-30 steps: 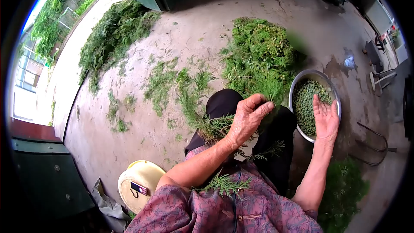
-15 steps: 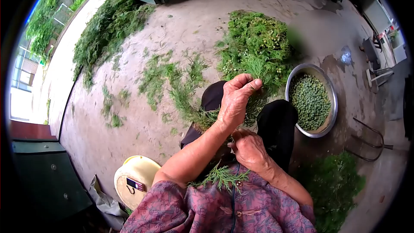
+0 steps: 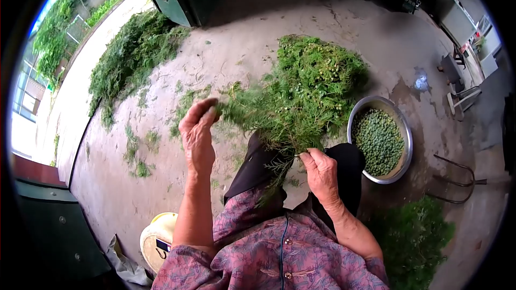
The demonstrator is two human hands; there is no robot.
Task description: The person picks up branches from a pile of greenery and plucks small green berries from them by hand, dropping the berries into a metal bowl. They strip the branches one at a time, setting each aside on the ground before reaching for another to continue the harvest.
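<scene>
My left hand (image 3: 198, 137) is raised left of my knees, its fingers pinched at the tip of a feathery evergreen sprig (image 3: 242, 111) that is smeared by motion. Over my lap, my right hand (image 3: 321, 176) pinches the thin stem of another evergreen sprig (image 3: 279, 165), whose leaves hang above my dark trouser leg. Just beyond my knees lies a heap of cut evergreen branches (image 3: 322, 72) with small round green cones among the leaves. A metal basin (image 3: 407, 153) by my right knee holds many such cones (image 3: 379, 142).
More evergreen branches lie at the far left (image 3: 131, 48), with scraps (image 3: 131, 145) scattered on the concrete floor. At lower left stands a pale yellow round container (image 3: 150, 241) bearing a small dark device. A greenery pile (image 3: 414, 236) and a bent metal frame (image 3: 465, 198) are on the right.
My hands have moved apart: the left swung outward to the left, and the right rose slightly. The sprig that lay against my shirt is gone from there. The view has shifted a little.
</scene>
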